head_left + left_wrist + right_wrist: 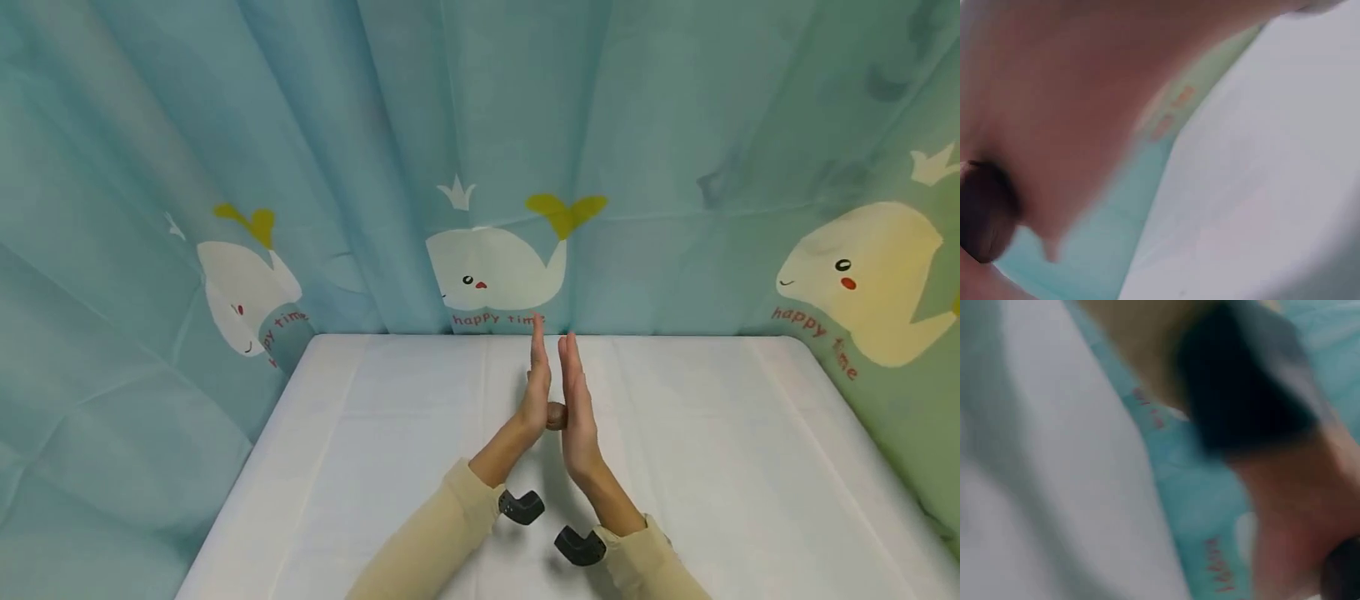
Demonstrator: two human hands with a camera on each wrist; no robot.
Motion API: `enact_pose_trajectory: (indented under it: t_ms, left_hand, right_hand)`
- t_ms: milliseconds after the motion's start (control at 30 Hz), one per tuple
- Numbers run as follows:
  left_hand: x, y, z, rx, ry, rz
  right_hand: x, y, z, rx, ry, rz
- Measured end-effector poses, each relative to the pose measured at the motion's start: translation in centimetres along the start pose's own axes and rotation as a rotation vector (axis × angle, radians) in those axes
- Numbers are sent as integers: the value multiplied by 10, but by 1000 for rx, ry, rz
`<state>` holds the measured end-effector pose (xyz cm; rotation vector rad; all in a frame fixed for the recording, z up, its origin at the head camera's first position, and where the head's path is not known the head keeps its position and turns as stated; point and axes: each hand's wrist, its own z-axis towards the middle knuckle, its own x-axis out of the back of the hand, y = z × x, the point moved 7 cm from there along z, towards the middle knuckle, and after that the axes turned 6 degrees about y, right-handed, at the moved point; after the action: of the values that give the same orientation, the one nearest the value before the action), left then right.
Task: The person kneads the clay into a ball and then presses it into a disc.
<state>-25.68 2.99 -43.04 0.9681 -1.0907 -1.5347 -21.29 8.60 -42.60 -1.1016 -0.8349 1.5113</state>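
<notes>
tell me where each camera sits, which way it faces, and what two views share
Head: worn on the head, facing forward and down at the left hand, right hand, both sleeves and the brown ball between the palms.
Left wrist: on that wrist, facing a large blurred hand, apparently the right.
Right wrist: on that wrist, facing across at the left sleeve, black wrist device and left hand.
Shared: both wrist views show the white table and curtain's red lettering.

the head view looks forward-down at table [405,417] and curtain [495,108], both shared by the close-in wrist views.
</notes>
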Motion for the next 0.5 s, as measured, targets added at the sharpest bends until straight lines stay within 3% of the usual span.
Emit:
enact_pose_trajectory:
  t_ms: [133,267,367,500]
  left_hand:
    - [-13,-4,-16,-19,-66,-28]
    - [-14,3,-20,-46,-38,-108]
    - [-15,12,-18,-67,-43,-113]
    - [-11,15,-5,-69,-13,-96]
  right_hand:
    - [12,-9,19,-15,33,-24]
    - [23,10,33,-82,27,-94]
    - [29,29,31,-121,39,-66]
    - [22,35,16,-97,25,-21]
